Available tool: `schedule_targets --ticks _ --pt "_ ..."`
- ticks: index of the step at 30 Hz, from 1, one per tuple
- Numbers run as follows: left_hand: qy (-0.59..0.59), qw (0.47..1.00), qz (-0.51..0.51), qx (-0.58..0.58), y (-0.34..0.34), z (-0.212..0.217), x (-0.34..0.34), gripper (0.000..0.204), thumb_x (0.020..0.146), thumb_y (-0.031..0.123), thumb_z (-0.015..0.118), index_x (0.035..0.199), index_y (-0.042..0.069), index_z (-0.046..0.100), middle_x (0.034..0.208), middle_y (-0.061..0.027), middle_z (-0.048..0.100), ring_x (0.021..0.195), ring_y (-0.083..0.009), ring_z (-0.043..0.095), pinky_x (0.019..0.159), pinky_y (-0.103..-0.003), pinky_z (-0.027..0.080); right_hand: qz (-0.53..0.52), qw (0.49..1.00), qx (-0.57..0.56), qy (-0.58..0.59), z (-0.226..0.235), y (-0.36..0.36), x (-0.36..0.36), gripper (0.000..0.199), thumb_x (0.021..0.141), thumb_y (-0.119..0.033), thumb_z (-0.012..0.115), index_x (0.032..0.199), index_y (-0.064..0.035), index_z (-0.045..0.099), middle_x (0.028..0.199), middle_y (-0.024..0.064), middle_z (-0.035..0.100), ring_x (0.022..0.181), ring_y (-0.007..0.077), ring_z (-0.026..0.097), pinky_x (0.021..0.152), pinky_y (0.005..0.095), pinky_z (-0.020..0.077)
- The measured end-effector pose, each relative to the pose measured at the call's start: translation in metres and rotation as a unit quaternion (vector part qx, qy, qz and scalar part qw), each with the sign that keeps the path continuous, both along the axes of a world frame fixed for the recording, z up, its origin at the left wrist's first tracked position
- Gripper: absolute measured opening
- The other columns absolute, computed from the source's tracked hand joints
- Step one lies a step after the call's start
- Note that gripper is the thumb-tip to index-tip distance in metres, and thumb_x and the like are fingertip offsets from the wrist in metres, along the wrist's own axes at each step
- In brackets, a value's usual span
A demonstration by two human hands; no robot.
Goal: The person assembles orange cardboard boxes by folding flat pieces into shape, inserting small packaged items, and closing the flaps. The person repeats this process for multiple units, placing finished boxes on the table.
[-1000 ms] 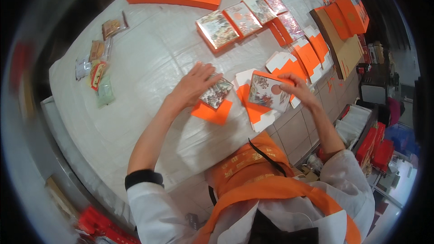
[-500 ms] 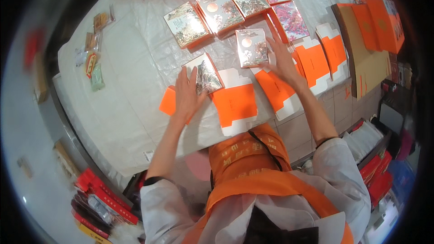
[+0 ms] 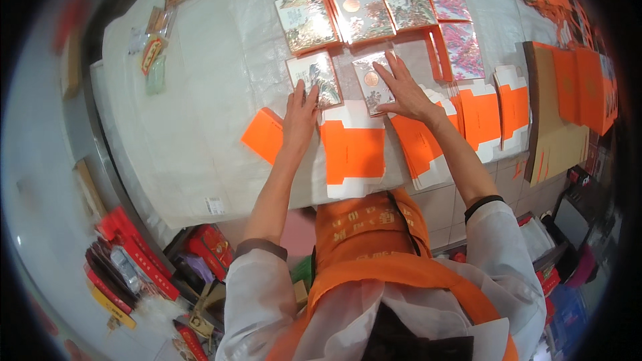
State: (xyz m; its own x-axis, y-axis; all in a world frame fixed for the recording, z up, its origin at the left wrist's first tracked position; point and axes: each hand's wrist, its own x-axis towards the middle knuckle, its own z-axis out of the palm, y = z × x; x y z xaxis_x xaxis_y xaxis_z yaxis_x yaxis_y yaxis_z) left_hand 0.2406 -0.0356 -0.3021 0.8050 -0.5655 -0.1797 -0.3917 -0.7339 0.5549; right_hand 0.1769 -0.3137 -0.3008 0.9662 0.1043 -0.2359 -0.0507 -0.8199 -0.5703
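Left hand point(image 3: 300, 115) flat on landscape card point(image 3: 314, 77); right hand point(image 3: 403, 90) spread on medallion card point(image 3: 372, 81).

Picture cards point(image 3: 315, 77): glossy, foil-like sheen. Flat box blanks point(image 3: 352, 154): matt orange and white cardboard. Table cover point(image 3: 214, 93): white woven plastic sheet, creased, dull. Brown board point(image 3: 555, 140): matt cardboard. Small packets point(image 3: 155, 60): clear shiny plastic.

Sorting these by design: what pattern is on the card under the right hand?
A round copper-coloured medallion on a shiny pale ground, on the card under the right hand; head view.
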Motion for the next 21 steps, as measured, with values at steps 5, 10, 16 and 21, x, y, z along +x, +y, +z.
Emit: schedule_targets --ticks 5,10,16,21 --pt "-0.063 0.997 -0.046 0.0 0.001 -0.011 -0.003 0.045 0.08 0.004 0.053 0.124 0.012 0.048 0.135 -0.0132 0.037 0.117 -0.0391 0.04 0.091 -0.043 0.044 -0.148 0.978 0.081 -0.124 -0.018 0.018 0.02 0.081 0.073 -0.016 0.071 0.139 -0.0086 0.026 0.147 0.0192 0.009 0.135 0.0357 0.016 0.108 0.0395 0.0246" --pt "-0.032 0.999 -0.015 -0.026 0.005 -0.01 -0.008 0.042 0.081 0.001 0.048 0.122 0.011 0.05 0.135 -0.0133 0.039 0.119 -0.032 0.041 0.094 -0.038 0.041 -0.175 0.973 0.107 -0.105 0.0 0.037 -0.01 0.076 0.073 -0.015 0.071 0.137 -0.007 0.03 0.143 0.0261 0.014 0.131 0.0428 0.018 0.106 0.0458 0.0256" --pt "-0.044 0.996 0.008 -0.074 0.003 -0.007 -0.01 0.042 0.079 0.002 0.052 0.121 0.008 0.05 0.132 -0.0166 0.04 0.117 -0.0316 0.042 0.093 -0.037 0.041 -0.16 0.983 -0.019 -0.086 -0.012 0.047 -0.03 0.07 0.073 -0.014 0.07 0.134 -0.0078 0.036 0.141 0.0259 0.02 0.126 0.0411 0.028 0.103 0.0442 0.0288" --pt "-0.163 0.984 0.054 -0.04 0.03 -0.002 -0.034 0.048 0.077 0.008 0.057 0.123 0.0 0.045 0.13 -0.0207 0.04 0.119 -0.036 0.038 0.098 -0.041 0.034 -0.164 0.969 -0.124 -0.137 -0.022 0.057 -0.024 0.061 0.076 -0.007 0.062 0.132 -0.0055 0.038 0.138 0.0274 0.024 0.124 0.0428 0.031 0.101 0.0415 0.0313"
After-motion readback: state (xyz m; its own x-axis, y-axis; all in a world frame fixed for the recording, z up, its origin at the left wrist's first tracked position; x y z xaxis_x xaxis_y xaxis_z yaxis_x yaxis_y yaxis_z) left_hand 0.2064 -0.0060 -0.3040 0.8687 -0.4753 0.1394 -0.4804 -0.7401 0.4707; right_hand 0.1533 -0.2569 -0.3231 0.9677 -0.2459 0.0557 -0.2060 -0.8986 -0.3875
